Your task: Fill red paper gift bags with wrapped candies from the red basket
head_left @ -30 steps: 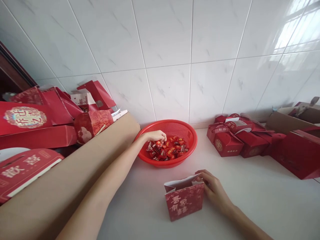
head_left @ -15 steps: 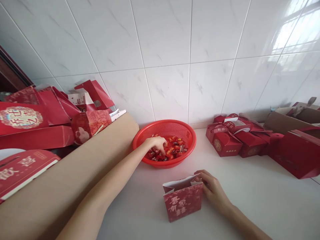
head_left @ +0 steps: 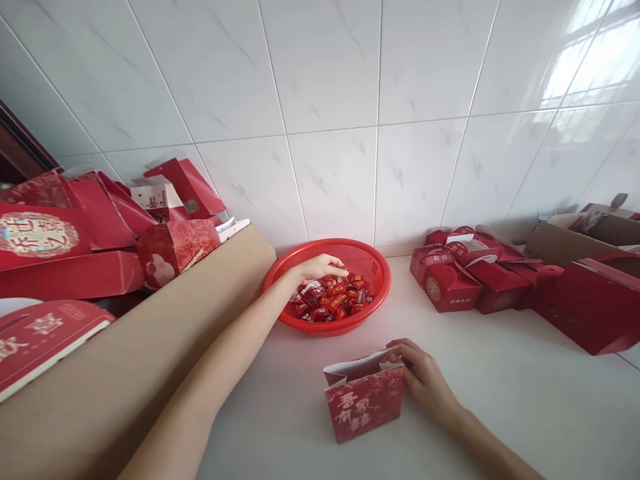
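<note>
A red plastic colander (head_left: 377,303) holds many small wrapped candies (head_left: 335,301), mostly red with some gold lettering. My left hand (head_left: 323,268) reaches into it above the candies, fingers stretched toward the right; nothing shows in them, though the palm side is hidden. Nearer to me a red paper gift bag (head_left: 365,405) with pale characters stands upright on the white counter, its top gaping. My right hand (head_left: 423,373) grips the bag's right side near the top edge, with the thumb and some fingertips partly out of sight.
On the left a large cardboard box (head_left: 210,293) is heaped with red gift boxes and bags (head_left: 115,213). Several closed red gift boxes (head_left: 453,287) cluster at the right, beside a larger red box (head_left: 590,303) and an open cardboard box (head_left: 555,243). White tiles (head_left: 330,180) back the counter.
My left hand has risen from among the candies and shifted slightly toward the back of the colander, its fingers straightening. My right hand and the gift bag have stayed put.
</note>
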`<act>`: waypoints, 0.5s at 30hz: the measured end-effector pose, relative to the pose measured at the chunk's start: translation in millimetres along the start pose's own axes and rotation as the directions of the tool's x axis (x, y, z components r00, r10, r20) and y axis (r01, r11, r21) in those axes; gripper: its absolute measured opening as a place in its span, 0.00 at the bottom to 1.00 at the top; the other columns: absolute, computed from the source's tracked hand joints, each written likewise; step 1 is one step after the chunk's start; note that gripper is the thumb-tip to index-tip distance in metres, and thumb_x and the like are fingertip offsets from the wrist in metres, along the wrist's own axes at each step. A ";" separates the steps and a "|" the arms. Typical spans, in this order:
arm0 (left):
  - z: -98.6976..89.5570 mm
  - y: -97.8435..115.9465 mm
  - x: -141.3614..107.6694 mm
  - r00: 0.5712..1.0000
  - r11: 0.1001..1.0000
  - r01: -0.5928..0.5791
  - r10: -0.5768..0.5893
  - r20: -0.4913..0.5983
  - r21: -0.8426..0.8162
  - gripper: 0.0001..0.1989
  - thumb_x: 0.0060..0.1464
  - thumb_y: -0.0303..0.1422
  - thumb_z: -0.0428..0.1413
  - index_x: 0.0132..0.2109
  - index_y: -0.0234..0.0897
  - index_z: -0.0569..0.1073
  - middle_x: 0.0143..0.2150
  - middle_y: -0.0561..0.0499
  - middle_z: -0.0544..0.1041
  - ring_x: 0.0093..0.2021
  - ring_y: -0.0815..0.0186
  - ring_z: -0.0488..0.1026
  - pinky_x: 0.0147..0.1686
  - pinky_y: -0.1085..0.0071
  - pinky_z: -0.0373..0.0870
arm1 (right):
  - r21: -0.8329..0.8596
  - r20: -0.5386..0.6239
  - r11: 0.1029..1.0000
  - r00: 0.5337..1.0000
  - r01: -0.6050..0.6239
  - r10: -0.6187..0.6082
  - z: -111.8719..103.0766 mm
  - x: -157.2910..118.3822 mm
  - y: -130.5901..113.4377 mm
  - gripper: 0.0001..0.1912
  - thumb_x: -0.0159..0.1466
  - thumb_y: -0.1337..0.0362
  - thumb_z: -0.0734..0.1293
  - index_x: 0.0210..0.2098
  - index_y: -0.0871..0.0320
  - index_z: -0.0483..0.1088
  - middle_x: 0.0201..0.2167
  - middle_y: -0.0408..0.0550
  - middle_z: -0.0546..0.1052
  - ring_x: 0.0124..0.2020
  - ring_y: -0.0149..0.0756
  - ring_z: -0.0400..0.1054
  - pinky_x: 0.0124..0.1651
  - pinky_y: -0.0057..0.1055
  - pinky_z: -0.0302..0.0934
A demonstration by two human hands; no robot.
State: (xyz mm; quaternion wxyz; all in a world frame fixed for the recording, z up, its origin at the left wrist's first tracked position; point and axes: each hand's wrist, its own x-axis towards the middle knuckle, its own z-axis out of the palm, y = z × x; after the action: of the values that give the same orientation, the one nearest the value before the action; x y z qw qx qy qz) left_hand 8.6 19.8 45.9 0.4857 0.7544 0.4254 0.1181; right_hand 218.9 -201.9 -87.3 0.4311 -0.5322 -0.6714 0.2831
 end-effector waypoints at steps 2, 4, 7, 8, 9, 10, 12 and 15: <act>0.2 -0.6 0.2 0.998 0.991 0.066 -0.065 0.010 -0.118 0.23 0.35 0.45 0.72 0.34 0.36 0.76 0.38 0.52 0.77 0.35 0.68 0.72 0.33 0.74 0.68 | -0.004 0.004 1.000 1.000 -0.004 0.004 0.4 0.0 0.6 0.16 0.70 0.59 0.56 0.31 0.55 0.71 0.40 0.51 0.77 0.38 0.38 0.73 0.40 0.33 0.65; 0.0 -1.8 0.3 0.993 0.974 0.121 -0.121 0.015 -0.194 0.23 0.35 0.43 0.72 0.35 0.36 0.75 0.38 0.52 0.77 0.34 0.69 0.72 0.32 0.74 0.69 | -0.007 0.005 1.000 1.000 -0.005 0.005 0.7 0.1 1.2 0.16 0.70 0.60 0.56 0.31 0.56 0.71 0.40 0.52 0.77 0.38 0.38 0.72 0.40 0.32 0.65; -0.4 -3.2 0.3 0.988 0.953 0.146 -0.154 -0.009 -0.267 0.21 0.37 0.42 0.72 0.36 0.37 0.76 0.38 0.52 0.79 0.35 0.69 0.74 0.31 0.74 0.70 | -0.008 0.005 1.000 1.000 0.001 -0.001 0.5 0.2 1.5 0.16 0.69 0.60 0.56 0.31 0.55 0.71 0.40 0.51 0.77 0.38 0.38 0.72 0.40 0.32 0.65; -0.4 -3.0 0.3 0.988 0.945 0.141 -0.155 -0.024 -0.294 0.20 0.38 0.41 0.72 0.36 0.37 0.76 0.37 0.52 0.79 0.36 0.68 0.75 0.32 0.74 0.70 | -0.007 0.006 1.000 1.000 0.005 -0.005 0.3 0.2 1.4 0.15 0.69 0.60 0.56 0.31 0.55 0.71 0.40 0.51 0.77 0.38 0.38 0.73 0.40 0.32 0.65; -0.3 -2.3 0.2 0.988 0.938 0.130 -0.151 -0.041 -0.323 0.19 0.39 0.40 0.72 0.35 0.36 0.76 0.37 0.51 0.80 0.36 0.67 0.75 0.32 0.75 0.70 | -0.007 0.006 1.000 1.000 0.008 -0.008 0.1 0.1 1.2 0.15 0.69 0.60 0.56 0.31 0.55 0.71 0.40 0.51 0.77 0.38 0.38 0.73 0.40 0.32 0.65; -0.2 -1.1 0.1 0.987 0.929 0.120 -0.148 -0.055 -0.350 0.18 0.39 0.39 0.72 0.34 0.36 0.76 0.36 0.51 0.80 0.37 0.67 0.76 0.31 0.75 0.70 | -0.007 0.005 1.000 1.000 0.010 -0.010 -0.1 0.1 1.0 0.15 0.69 0.61 0.57 0.31 0.55 0.70 0.40 0.51 0.77 0.38 0.38 0.73 0.40 0.32 0.65; -0.1 2.3 0.3 0.985 0.914 0.121 -0.160 -0.068 -0.386 0.15 0.41 0.38 0.71 0.32 0.35 0.75 0.34 0.50 0.79 0.35 0.66 0.76 0.29 0.75 0.69 | -0.008 0.003 1.000 1.000 0.008 -0.008 -0.2 0.0 0.5 0.15 0.69 0.61 0.56 0.31 0.55 0.71 0.40 0.52 0.78 0.37 0.38 0.73 0.39 0.32 0.65; 0.1 5.9 3.7 0.977 0.911 0.160 -0.201 -0.072 -0.379 0.14 0.45 0.39 0.68 0.30 0.34 0.74 0.27 0.52 0.76 0.28 0.69 0.73 0.24 0.76 0.66 | -0.007 0.005 1.000 1.000 0.010 -0.010 -0.1 -0.1 0.3 0.16 0.70 0.60 0.56 0.31 0.55 0.71 0.40 0.52 0.78 0.37 0.38 0.73 0.39 0.32 0.65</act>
State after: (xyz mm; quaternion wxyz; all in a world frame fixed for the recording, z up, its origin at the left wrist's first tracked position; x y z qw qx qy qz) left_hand 14.0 21.5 49.8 0.6045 0.5988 0.4890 0.1920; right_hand 219.1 -201.9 -87.6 0.4290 -0.5295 -0.6762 0.2798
